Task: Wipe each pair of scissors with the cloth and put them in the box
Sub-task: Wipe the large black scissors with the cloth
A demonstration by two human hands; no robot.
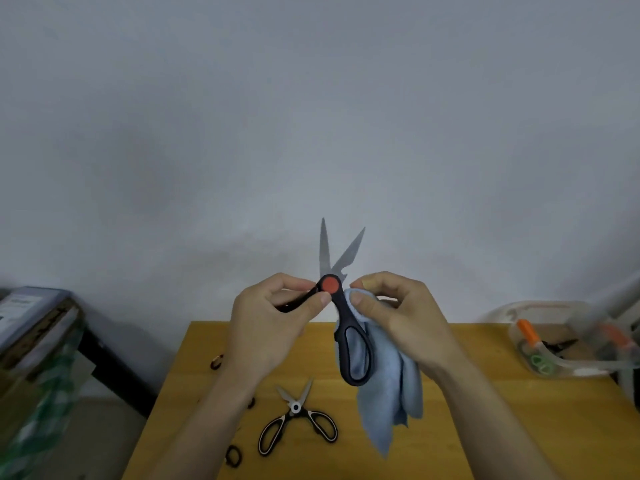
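1. Above the yellow table (450,427) the left hand (273,323) is curled round one black handle of the large scissors (341,306), thumb resting just by the red pivot cap (330,284); the blades stand spread apart, tips pointing up against the grey wall (311,98).
2. The right hand (398,317) pinches the blue cloth (388,393) against the other handle, just beside the pivot; the rest of the cloth hangs down behind that handle loop, toward the table.
3. On the table, below the held pair, lies a smaller pair of scissors (298,420) with black-and-pale handles, blades open; a few small dark loops lie to its left, partly hidden by the left forearm.
4. At the table's far right corner sits the clear plastic box (512,327), blurred; orange, black and green handles show inside it.
5. Left of the table stands a stack of cartons (38,341).
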